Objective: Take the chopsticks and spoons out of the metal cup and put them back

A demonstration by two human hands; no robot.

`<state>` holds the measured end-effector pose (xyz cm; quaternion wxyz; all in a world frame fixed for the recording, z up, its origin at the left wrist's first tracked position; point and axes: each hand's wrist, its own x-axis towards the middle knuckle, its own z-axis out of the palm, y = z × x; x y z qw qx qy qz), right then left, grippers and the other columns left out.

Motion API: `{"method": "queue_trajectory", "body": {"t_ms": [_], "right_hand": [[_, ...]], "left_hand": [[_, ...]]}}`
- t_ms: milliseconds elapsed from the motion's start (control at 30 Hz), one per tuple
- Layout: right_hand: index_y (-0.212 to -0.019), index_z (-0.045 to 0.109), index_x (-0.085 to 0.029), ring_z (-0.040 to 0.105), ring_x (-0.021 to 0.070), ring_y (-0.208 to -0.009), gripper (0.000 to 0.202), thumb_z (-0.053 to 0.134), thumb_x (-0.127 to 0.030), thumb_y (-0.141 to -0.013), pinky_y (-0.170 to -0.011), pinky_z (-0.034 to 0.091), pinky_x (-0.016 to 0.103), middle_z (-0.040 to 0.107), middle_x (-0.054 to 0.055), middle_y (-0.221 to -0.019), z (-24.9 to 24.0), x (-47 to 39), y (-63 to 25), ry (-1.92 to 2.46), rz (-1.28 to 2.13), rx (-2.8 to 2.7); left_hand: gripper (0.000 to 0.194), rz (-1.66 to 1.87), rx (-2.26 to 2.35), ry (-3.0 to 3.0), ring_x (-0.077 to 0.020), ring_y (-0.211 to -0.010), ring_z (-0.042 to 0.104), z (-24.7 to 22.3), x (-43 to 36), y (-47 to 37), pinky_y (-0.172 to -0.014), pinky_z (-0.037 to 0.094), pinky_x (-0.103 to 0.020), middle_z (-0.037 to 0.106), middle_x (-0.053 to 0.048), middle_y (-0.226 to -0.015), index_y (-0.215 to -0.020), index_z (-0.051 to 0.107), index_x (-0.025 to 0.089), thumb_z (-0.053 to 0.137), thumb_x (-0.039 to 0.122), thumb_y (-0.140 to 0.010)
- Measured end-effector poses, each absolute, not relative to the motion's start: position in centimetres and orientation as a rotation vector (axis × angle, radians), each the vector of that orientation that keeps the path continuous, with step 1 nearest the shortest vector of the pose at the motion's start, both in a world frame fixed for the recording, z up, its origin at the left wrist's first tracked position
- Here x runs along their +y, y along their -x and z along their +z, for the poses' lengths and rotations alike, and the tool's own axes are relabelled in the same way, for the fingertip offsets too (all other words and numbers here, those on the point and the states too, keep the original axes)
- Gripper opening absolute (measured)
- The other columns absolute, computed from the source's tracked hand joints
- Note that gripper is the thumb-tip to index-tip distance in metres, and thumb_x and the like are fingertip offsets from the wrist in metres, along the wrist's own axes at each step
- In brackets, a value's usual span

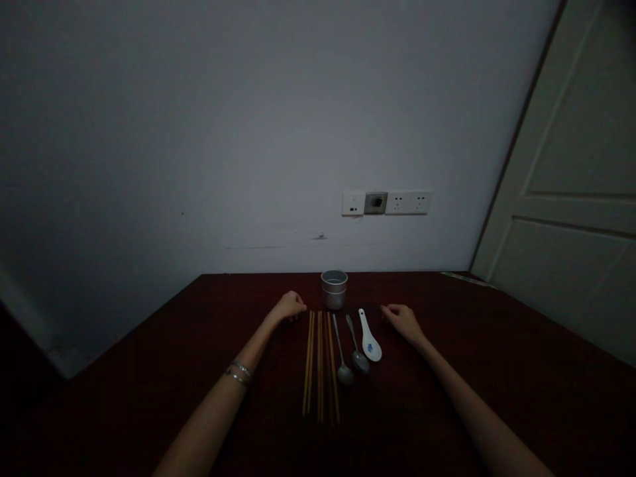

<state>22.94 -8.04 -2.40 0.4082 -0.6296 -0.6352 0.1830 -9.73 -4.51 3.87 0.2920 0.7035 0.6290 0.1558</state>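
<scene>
My left hand [288,306] rests on the table with its fingers curled in and nothing visible in them. Just to its right lie several wooden chopsticks [319,364], side by side and pointing away from me. My right hand [405,322] also rests on the table, loosely closed and holding nothing I can see. Nearest to it is a white soup spoon [370,344] with a blue mark in its bowl. Between that spoon and the chopsticks lie two metal spoons, a longer one [344,374] and a wider one [360,361]. Behind the utensils stands an upright metal cup [334,290].
The dark red table [427,424] meets a pale wall [248,132] at its back edge. A row of sockets [407,203] is set in the wall above the cup. On the right is a panelled door [571,252]. A flat strip [467,279] lies at the back right edge.
</scene>
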Motion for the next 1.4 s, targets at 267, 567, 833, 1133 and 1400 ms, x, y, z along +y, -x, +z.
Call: {"method": "queue_trajectory", "body": {"t_ms": [267,567,833,1133,1400], "right_hand": [[-0.054,0.057,-0.017,0.049,0.014,-0.049,0.041,0.043,-0.05,-0.072,-0.049,0.033,0.023,0.054,0.001,-0.048,-2.5,-8.1,-23.0,1.57,0.493,-1.59],[-0.055,0.057,-0.016,0.049,0.0142,-0.049,0.042,0.042,-0.051,-0.072,-0.048,0.034,0.023,0.055,0.001,-0.049,-2.3,-8.3,-22.9,1.559,0.53,-1.593],[-0.054,0.055,-0.016,0.046,0.0129,-0.048,0.041,0.041,-0.049,-0.074,-0.049,0.032,0.023,0.051,0.0,-0.047,-2.1,-8.3,-22.8,1.597,0.49,-1.611],[-0.055,0.056,-0.017,0.048,0.0139,-0.048,0.041,0.043,-0.051,-0.073,-0.047,0.032,0.023,0.052,0.0,-0.048,-2.2,-8.3,-22.9,1.591,0.514,-1.601],[-0.055,0.056,-0.016,0.047,0.0133,-0.047,0.041,0.043,-0.051,-0.072,-0.046,0.031,0.023,0.052,0.0,-0.047,-2.1,-8.3,-22.9,1.595,0.532,-1.594]], "left_hand": [[0.012,0.271,1.617,-1.884,-0.0063,-0.041,0.051,4.4,-4.9,9.9,-0.041,0.044,-0.017,0.064,-0.004,-0.062,-0.066,0.061,0.01,0.054,0.018,-0.071],[0.012,0.24,1.623,-1.962,-0.0066,-0.039,0.05,4.0,-5.1,9.6,-0.039,0.043,-0.017,0.064,-0.005,-0.061,-0.064,0.063,0.01,0.057,0.021,-0.067],[0.024,0.159,1.642,-2.027,-0.0084,-0.039,0.051,4.0,-5.5,9.2,-0.04,0.042,-0.019,0.062,-0.006,-0.059,-0.056,0.058,0.011,0.055,0.031,-0.068],[0.028,0.125,1.657,-2.078,-0.0094,-0.038,0.049,3.7,-6.0,9.0,-0.039,0.04,-0.021,0.058,-0.004,-0.054,-0.052,0.053,0.013,0.053,0.036,-0.067],[0.031,0.141,1.736,-2.093,-0.0109,-0.041,0.052,3.6,-6.5,8.7,-0.044,0.04,-0.02,0.055,-0.003,-0.047,-0.056,0.058,0.013,0.051,0.04,-0.07]]}}
